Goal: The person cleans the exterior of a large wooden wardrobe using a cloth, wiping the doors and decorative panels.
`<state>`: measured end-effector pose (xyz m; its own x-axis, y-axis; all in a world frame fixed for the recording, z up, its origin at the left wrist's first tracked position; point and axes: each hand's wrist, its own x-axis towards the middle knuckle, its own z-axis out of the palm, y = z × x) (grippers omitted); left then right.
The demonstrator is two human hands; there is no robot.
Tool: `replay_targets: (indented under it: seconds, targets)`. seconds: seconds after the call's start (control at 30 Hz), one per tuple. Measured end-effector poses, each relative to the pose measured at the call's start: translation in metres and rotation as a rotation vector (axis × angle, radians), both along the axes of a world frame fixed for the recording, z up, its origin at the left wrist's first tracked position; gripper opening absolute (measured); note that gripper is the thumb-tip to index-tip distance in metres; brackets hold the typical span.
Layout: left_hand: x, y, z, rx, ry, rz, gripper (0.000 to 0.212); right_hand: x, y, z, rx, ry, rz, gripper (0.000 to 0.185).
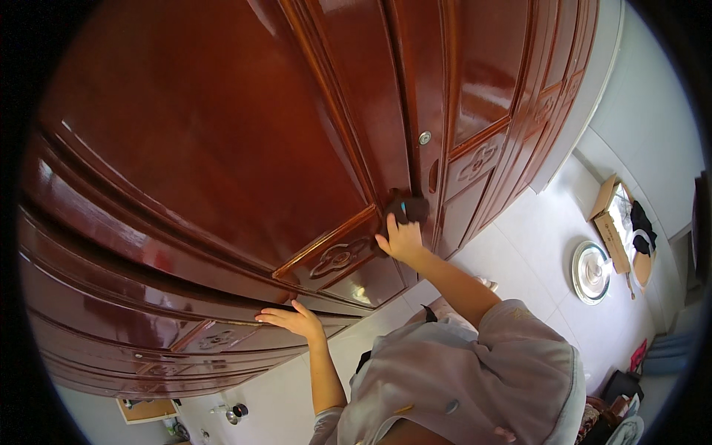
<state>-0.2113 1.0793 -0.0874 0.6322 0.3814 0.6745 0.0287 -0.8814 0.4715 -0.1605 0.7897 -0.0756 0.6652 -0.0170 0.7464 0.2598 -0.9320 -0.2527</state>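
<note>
My right hand (401, 238) presses a dark brown cloth (413, 209) with a small blue patch against a glossy red-brown wooden wardrobe door (222, 139). The cloth lies near the door's vertical edge, below a round metal lock (425, 138) and beside a recessed finger pull (433, 176) on the neighbouring door. A carved flower panel (340, 259) sits low on the door, between my two hands. My left hand (295, 321) is at the other edge of this door, fingers stretched out and thumb apart, touching the wood. Its palm is partly hidden.
On the tiled floor (523, 239) to the right are a round white lidded object (591, 272) and an open cardboard box (612, 233). Bags and clothing (617, 406) lie at the lower right. Several small items, including a black round one (240, 410), stand at the lower left.
</note>
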Motion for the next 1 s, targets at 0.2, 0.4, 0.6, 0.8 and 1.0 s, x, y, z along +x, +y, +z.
replay_targets:
  seconds: [0.2,0.4,0.6,0.8,1.0]
  targets:
    - [0.005,0.002,-0.005,0.027,0.022,0.0,0.077,-0.008,-0.006,-0.046,-0.059,0.092,0.032,0.051]
    - [0.005,0.006,-0.007,0.012,-0.006,-0.028,0.078,0.024,-0.001,0.15,-0.067,-0.431,-0.047,0.06]
    - [-0.002,0.0,0.0,-0.028,0.007,-0.034,0.079,0.018,-0.001,0.162,-0.009,-0.471,-0.053,0.055]
    - [-0.002,0.005,-0.004,-0.022,0.032,-0.033,0.08,-0.03,-0.004,-0.011,0.0,-0.011,0.03,0.041]
    - [0.003,0.004,-0.004,0.014,0.048,0.021,0.081,-0.031,-0.016,-0.049,-0.123,0.026,0.059,0.038]
